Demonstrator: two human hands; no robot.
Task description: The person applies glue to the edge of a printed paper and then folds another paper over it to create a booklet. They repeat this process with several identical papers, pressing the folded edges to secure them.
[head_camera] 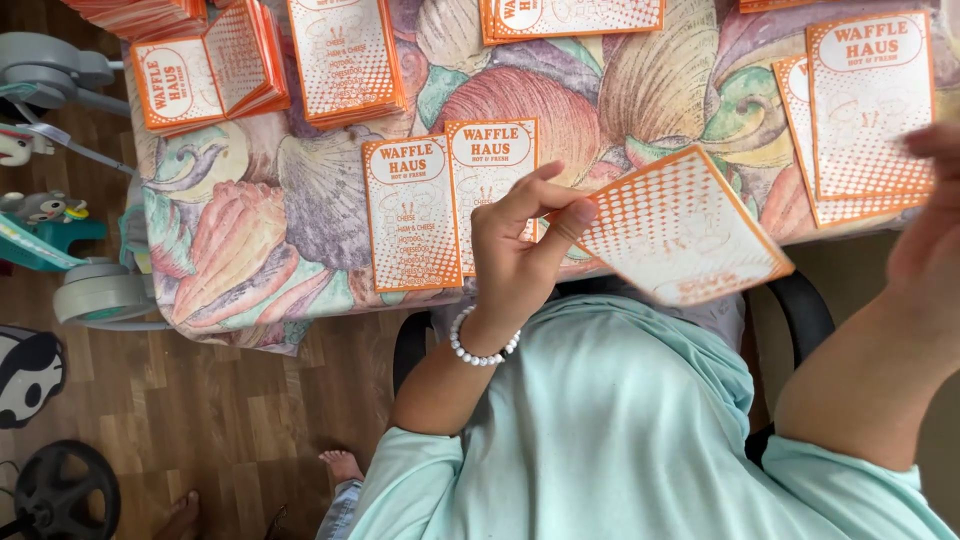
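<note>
My left hand (515,255), with a white bead bracelet on the wrist, pinches the corner of an orange and white printed leaflet (685,235) between thumb and fingers. The leaflet is tilted and held above the table's near edge. My right hand (930,240) is blurred at the right edge of the view, fingers apart, with nothing seen in it. It hovers just in front of a pair of overlapping leaflets (865,110) lying on the table. Two more leaflets (412,215) (490,155) lie side by side just left of my left hand.
The table has a cloth with a pastel shell pattern (260,230). Stacks of the same leaflets lie at the back left (210,70), (345,60) and at the back (570,18). Plastic toys (40,230) stand on the wooden floor at left. A black chair arm (805,310) shows beside my body.
</note>
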